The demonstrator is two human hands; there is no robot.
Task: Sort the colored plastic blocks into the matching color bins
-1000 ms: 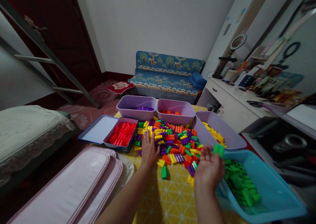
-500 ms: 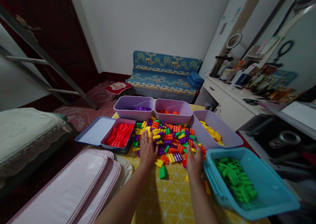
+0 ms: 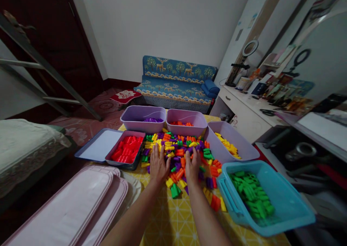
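A loose pile of plastic toy pieces (image 3: 179,152) in yellow, orange, purple and green lies on the yellow patterned tablecloth (image 3: 173,220). Over its left part rests my left hand (image 3: 159,165), palm down with fingers stretched out. My right hand (image 3: 192,164) lies on the middle of the pile, its fingers apart among orange and purple pieces. Neither hand shows a piece gripped; what is under the palms is hidden. A few pieces, among them a green piece (image 3: 175,191), lie at the pile's near edge.
Around the pile stand a box of red pieces (image 3: 107,157), a purple bin (image 3: 130,122), a pink bin (image 3: 199,129), a lilac bin (image 3: 244,152) with yellow pieces and a blue bin (image 3: 287,217) with green pieces. Pink lids (image 3: 67,199) lie at left.
My right hand has moved left from the pile's right edge, closer to my left hand. Pieces near it have shifted. My left hand stays about where it was. The view has turned slightly.
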